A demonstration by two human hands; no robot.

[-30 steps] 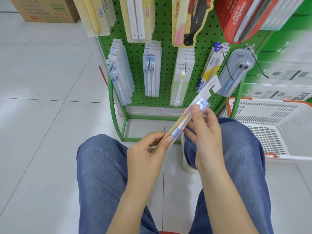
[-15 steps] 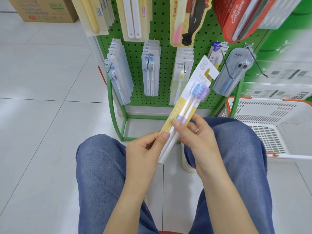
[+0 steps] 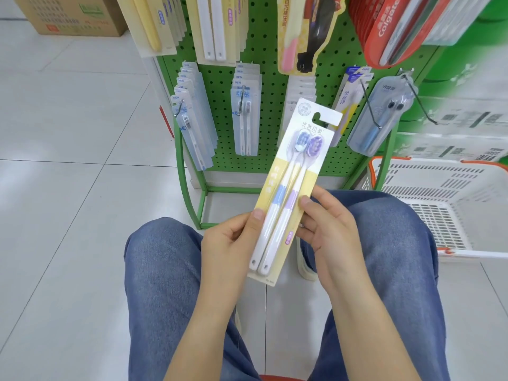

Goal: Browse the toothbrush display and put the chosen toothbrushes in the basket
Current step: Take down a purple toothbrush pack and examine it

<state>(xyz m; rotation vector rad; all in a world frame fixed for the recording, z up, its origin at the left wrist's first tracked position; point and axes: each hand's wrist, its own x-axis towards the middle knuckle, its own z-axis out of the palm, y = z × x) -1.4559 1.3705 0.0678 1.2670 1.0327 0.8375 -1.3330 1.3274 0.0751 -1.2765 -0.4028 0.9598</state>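
Two hands, our left hand [image 3: 228,243] and right hand [image 3: 327,229], pinch the twin toothbrush pack [image 3: 291,193] above our knees, fingers clamped on its edges; swinging right, it could clip the basket [image 3: 412,166] rim and drop.

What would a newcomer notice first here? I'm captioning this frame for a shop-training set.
First, the two-toothbrush pack at centre, face-up, with the left hand and right hand pinching its edges. Behind it stands the green pegboard rack hung with packs, and at right a white basket on the floor.
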